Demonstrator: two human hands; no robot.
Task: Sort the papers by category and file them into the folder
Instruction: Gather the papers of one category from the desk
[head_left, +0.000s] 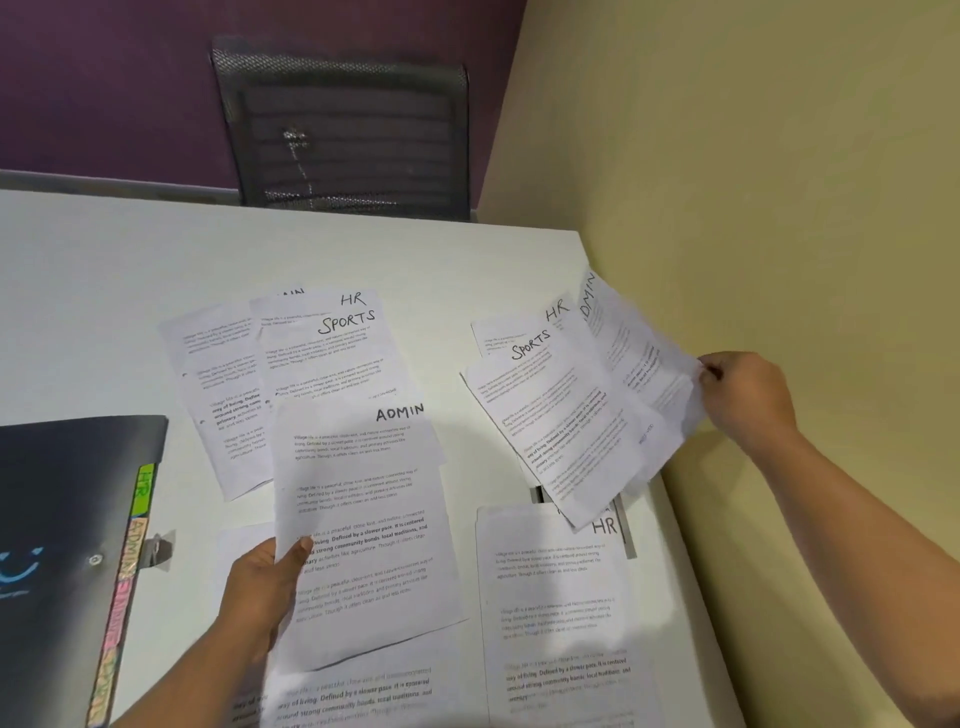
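My left hand (262, 587) grips the left edge of a sheet headed ADMIN (363, 519), lifted a little off the white table (104, 291). My right hand (743, 395) pinches the right edge of another ADMIN sheet (631, 358), raised and curled above a SPORTS sheet (561, 415) at the right edge. An HR sheet (561, 613) lies flat near the front right. Further back a SPORTS sheet (332, 348) overlaps an HR sheet and others. The dark folder (67, 519) with coloured tabs marked HR and ADMIN lies at the left.
A yellow wall (779, 208) runs close along the table's right edge. A black mesh chair (348, 135) stands behind the table against a purple wall. More printed sheets (353, 696) lie at the front edge.
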